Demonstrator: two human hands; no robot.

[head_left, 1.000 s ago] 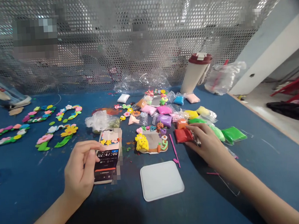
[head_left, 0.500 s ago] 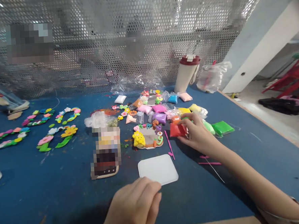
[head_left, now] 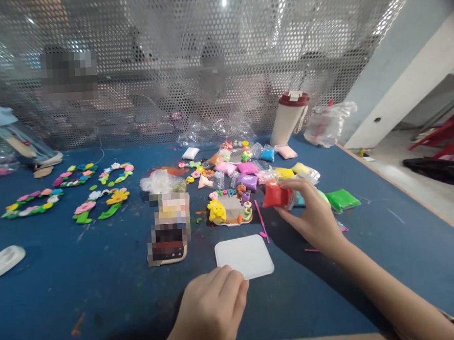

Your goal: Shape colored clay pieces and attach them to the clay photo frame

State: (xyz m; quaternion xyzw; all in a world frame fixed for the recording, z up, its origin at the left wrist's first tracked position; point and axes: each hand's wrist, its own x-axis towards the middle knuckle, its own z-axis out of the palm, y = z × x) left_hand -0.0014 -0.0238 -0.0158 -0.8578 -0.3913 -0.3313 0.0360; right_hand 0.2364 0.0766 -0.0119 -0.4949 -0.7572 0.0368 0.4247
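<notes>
And there it was, the right hand (head_left: 310, 218) up off the blue work table (head_left: 81, 297), fingers clenched around a red packet of clay (head_left: 275, 195), held above the table's right half! The left hand (head_left: 210, 309) sat down at the near edge, its fingertips (head_left: 234, 282) lightly on the lower edge of a white plastic board (head_left: 244, 256), not gripping it. Eleven more clay packets crowded toward the back edge, by my count: white, blue, pale pink, pink, magenta, purple, two yellows, bright green, pale green and teal, the last two partly hidden behind the right hand. Just above the board lay a clay plaque (head_left: 229, 213) topped by a yellow chick (head_left: 217, 211), with a pink tool (head_left: 261, 221) beside it. A phone (head_left: 168, 235) to its left was blurred beyond reading. Four flowered clay garlands (head_left: 32, 202) ran along the left side, and at the back edge stood a lidded cup (head_left: 293, 117), its contents out of sight, next to a clear plastic bag (head_left: 328, 125).
</notes>
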